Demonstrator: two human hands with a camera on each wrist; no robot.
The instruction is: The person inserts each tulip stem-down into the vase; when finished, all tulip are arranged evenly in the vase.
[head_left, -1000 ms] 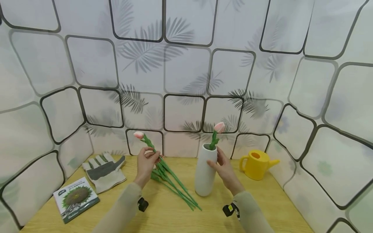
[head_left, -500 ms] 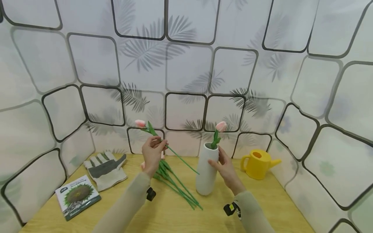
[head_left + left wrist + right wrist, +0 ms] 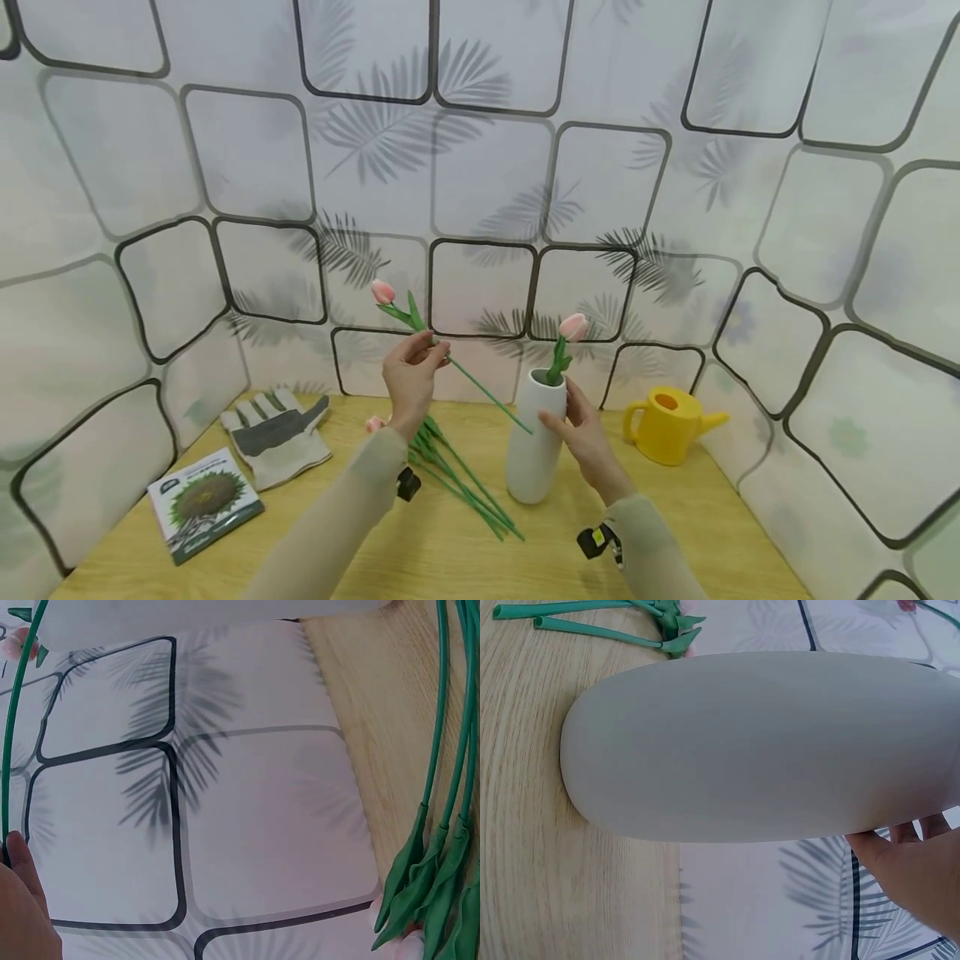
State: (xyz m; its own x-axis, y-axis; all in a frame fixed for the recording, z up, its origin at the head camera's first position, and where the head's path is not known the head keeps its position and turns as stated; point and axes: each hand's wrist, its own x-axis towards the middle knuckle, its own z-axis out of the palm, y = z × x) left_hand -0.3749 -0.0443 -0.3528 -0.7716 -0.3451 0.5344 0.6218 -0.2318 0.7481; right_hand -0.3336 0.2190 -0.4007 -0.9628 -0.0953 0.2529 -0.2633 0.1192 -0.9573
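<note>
My left hand [image 3: 411,379] pinches the green stem of a pink tulip [image 3: 383,292] and holds it above the table. Its bloom points up and left, while the stem's lower end slants down to the right, overlapping the vase in the head view. Around the upper side of the white vase [image 3: 534,450] curl the fingers and thumb of my right hand [image 3: 588,433]. The vase stands upright with another pink tulip [image 3: 573,328] in its mouth. Several more tulips [image 3: 427,877] lie on the table, their blooms partly hidden behind my left forearm in the head view.
At the right stands a yellow watering can [image 3: 666,427], its spout facing right. White and grey work gloves [image 3: 277,437] and a seed packet [image 3: 205,504] lie at the left of the wooden table [image 3: 570,567]. A patterned curtain [image 3: 480,192] encloses the back and sides.
My left hand has lifted one tulip off the pile, moving up and to the right, so its stem end now reaches the vase in view. The right hand stays on the vase.
</note>
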